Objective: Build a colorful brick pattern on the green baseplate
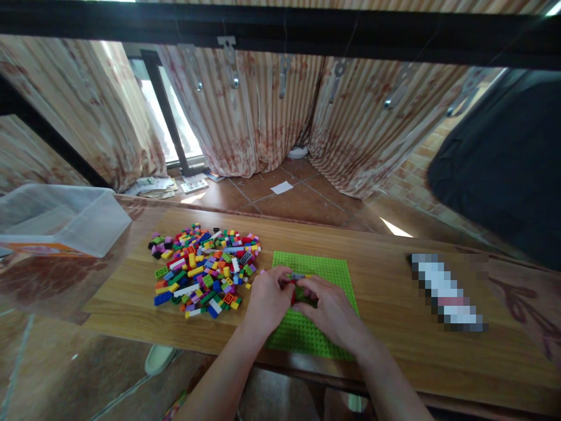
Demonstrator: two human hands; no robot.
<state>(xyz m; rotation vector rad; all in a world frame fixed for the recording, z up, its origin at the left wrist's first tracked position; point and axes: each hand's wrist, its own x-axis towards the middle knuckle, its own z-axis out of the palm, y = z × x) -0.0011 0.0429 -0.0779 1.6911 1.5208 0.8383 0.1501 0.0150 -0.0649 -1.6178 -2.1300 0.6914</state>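
A bright green studded baseplate (315,339) lies on the wooden table, and both hands meet over its left half. My left hand (269,295) is closed, its fingers curled round a red toy brick (293,294) that shows only in part. From the right, my right hand (328,304) bends its thumb and fingers toward the same spot; its fingertips are closed in on the small bricks there. Just beyond the fingertips a thin grey and yellow row of bricks (301,276) peeks out. Whether those pieces are joined to the baseplate is hidden by the hands.
Left of the baseplate spreads a heap of mixed coloured bricks (204,275). A clear plastic bin (65,216) stands at the table's far left. To the right lies a pixelated flat object (447,292). Behind the table are striped curtains (254,117) and a black horizontal bar (280,29).
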